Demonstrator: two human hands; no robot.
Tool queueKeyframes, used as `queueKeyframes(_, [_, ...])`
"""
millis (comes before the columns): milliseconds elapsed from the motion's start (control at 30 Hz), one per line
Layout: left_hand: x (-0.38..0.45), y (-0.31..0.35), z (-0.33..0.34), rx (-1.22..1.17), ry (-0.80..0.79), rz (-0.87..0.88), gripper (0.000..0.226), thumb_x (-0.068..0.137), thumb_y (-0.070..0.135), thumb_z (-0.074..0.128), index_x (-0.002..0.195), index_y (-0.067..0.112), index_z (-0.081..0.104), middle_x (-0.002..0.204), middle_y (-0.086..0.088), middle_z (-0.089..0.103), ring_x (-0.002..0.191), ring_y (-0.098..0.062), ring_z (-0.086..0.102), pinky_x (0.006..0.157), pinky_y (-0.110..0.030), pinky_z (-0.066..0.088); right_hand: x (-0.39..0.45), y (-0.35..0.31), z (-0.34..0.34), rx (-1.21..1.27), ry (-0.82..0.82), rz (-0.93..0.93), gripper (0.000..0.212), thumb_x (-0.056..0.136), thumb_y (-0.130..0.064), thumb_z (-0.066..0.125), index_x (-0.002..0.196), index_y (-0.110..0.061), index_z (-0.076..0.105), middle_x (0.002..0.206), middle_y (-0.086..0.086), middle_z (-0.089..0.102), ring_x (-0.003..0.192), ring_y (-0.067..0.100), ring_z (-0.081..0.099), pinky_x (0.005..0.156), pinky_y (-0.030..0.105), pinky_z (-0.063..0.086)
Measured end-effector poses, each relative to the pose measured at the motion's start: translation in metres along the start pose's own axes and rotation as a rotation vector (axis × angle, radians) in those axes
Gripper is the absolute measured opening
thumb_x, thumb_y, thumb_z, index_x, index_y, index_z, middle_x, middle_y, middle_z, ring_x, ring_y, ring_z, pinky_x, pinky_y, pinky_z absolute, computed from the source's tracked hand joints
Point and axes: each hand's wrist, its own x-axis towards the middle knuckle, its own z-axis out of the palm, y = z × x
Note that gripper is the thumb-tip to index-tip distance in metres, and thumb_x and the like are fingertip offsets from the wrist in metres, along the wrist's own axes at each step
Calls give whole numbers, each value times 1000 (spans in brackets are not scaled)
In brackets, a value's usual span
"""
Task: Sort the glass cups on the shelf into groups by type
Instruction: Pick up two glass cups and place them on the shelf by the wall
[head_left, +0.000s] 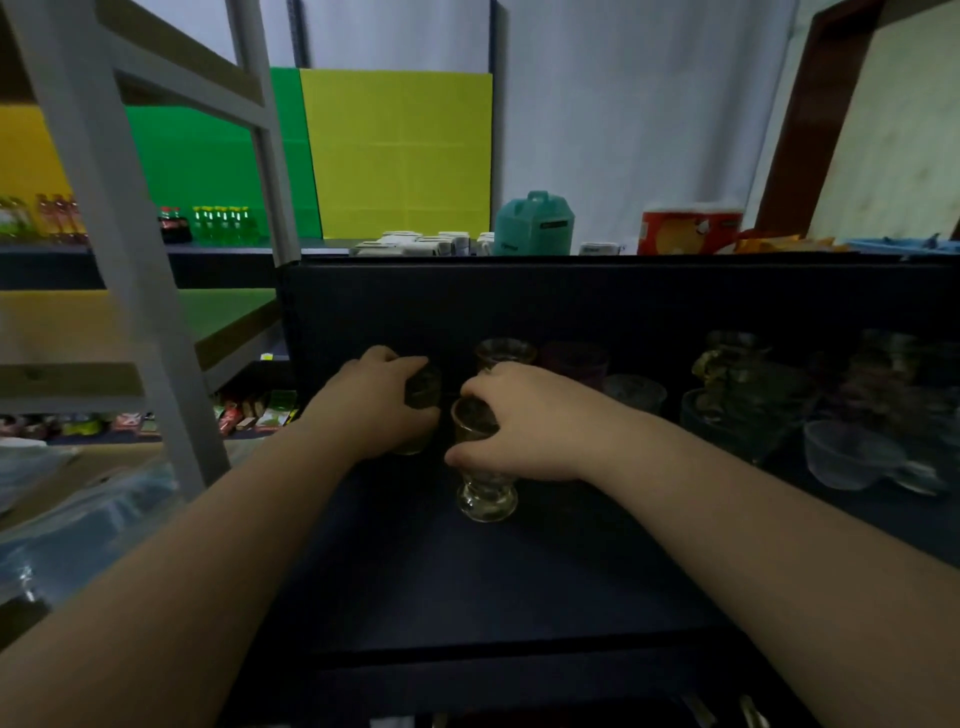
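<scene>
The likeliest mishap here, as I judge it, is glass knocking glass: the footed glass cup (485, 467) under the right hand (524, 421) stands just beside the darker cup (422, 402) held by the left hand (376, 402), and a third gold-rimmed cup (505, 353) waits close behind at about 12 o'clock from the right hand, so any sideways slide could clink or chip a rim. The footed cup also narrows above its base, which suggests it would tip easily if pushed from the top rather than lifted. The dim light on the dark shelf (467, 582) makes clear glass hard to read, and the crowd of bowls and glasses (753, 405) off at 3 o'clock leaves little room for a careless elbow. Both forearms reach in from 6 o'clock, converging toward the shelf's middle. The left hand's grip is wrapped around the side of its cup, fingers curled over the far face. The right hand's grip is clamped from above on the footed cup, thumb toward the near side at 7 o'clock, fingers draped over the rim. Whether either cup is lifted clear of the shelf I cannot tell.
</scene>
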Motion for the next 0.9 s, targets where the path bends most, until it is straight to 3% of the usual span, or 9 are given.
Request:
queueKeyframes(100, [-21, -2, -6, -9, 57, 0, 78, 77, 62, 61, 146, 38, 35, 143, 1, 37, 118, -22, 47, 95, -41, 47, -9, -3, -1, 51, 30, -6, 57, 80, -62, 67, 121, -23, 62, 108, -6, 59, 92, 10, 59, 81, 34, 55])
queueKeyframes(267, [-73, 9, -32, -30, 212, 61, 75, 77, 58, 63, 144, 37, 38, 139, 2, 41, 111, -18, 50, 85, -37, 51, -46, -3, -15, 114, 180, -22, 40, 74, -65, 69, 97, -32, 66, 90, -12, 61, 79, 4, 58, 68, 32, 56])
queueKeyframes(400, [-118, 54, -54, 5, 227, 132, 78, 73, 59, 62, 144, 39, 38, 135, 7, 39, 109, -15, 48, 83, -38, 52, -98, 13, -33, 149, 293, -5, 52, 72, -68, 69, 112, -36, 65, 96, -18, 54, 84, 1, 54, 71, 25, 51])
queueKeyframes(500, [-149, 98, -57, 4, 246, 209, 79, 69, 65, 57, 142, 42, 40, 132, 13, 40, 110, -13, 47, 85, -36, 49, -145, 42, -43, 180, 306, 57, 70, 68, -71, 71, 127, -35, 59, 110, -20, 55, 95, 1, 54, 81, 25, 51])
queueKeyframes(633, [-175, 173, -41, -47, 245, 322, 81, 63, 72, 49, 139, 45, 42, 125, 23, 38, 107, -9, 49, 84, -31, 48, -214, 95, -53, 163, 348, 160, 72, 66, -75, 69, 126, -38, 58, 116, -22, 56, 105, 1, 53, 87, 26, 48])
queueKeyframes(733, [-184, 242, -16, -106, 249, 418, 77, 67, 69, 54, 139, 44, 45, 125, 25, 39, 107, -6, 49, 84, -29, 48, -268, 145, -61, 161, 381, 244, 62, 66, -76, 66, 117, -40, 62, 107, -23, 57, 98, -2, 54, 82, 25, 49])
queueKeyframes(900, [-194, 355, 27, -203, 203, 518, 73, 74, 64, 61, 141, 48, 38, 129, 29, 33, 115, -1, 43, 88, -28, 46, -353, 235, -81, 161, 411, 348, 62, 65, -73, 67, 118, -41, 61, 100, -25, 56, 90, -5, 54, 74, 20, 46])
